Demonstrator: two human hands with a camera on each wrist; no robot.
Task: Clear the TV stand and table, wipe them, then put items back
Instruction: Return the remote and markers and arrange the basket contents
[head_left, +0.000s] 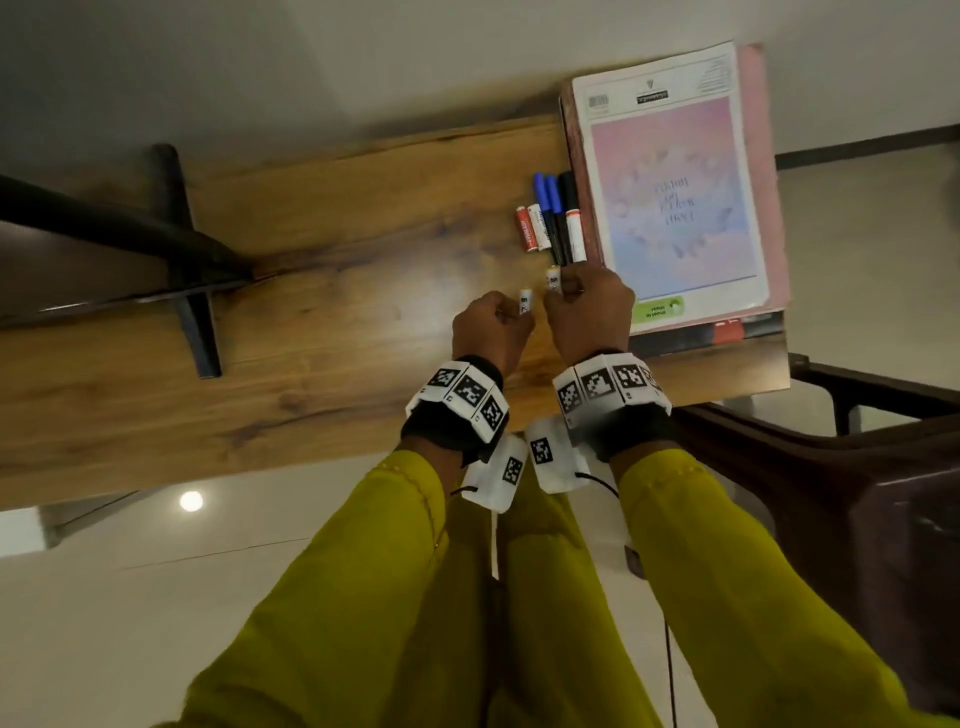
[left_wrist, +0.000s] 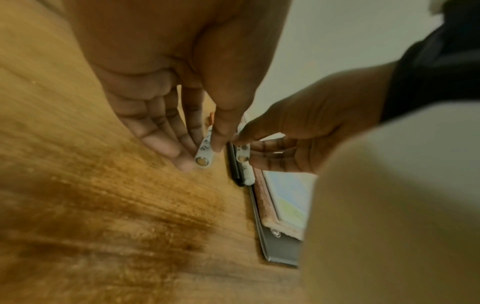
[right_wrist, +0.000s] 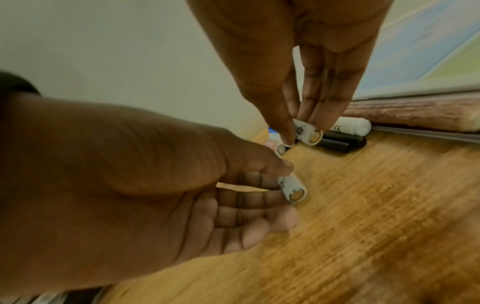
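The wooden TV stand (head_left: 337, 291) has two loose red-and-white batteries (head_left: 531, 227) lying beside a row of blue and black markers (head_left: 558, 218). My left hand (head_left: 518, 314) pinches a white battery (head_left: 525, 301) between thumb and fingers, just above the wood; in the left wrist view the same hand (left_wrist: 206, 147) grips that battery (left_wrist: 202, 161). My right hand (head_left: 563, 287) pinches a second white battery (head_left: 553, 278) at the near ends of the markers. In the right wrist view this hand (right_wrist: 302, 131) holds its battery (right_wrist: 310, 135) right next to the markers (right_wrist: 340, 142).
A stack of books (head_left: 675, 192) with a pink and blue cover lies at the stand's right end. The TV's black foot (head_left: 192, 270) stands on the left. A dark wooden chair (head_left: 857, 467) is beside the stand on the right. Pale floor tiles lie below.
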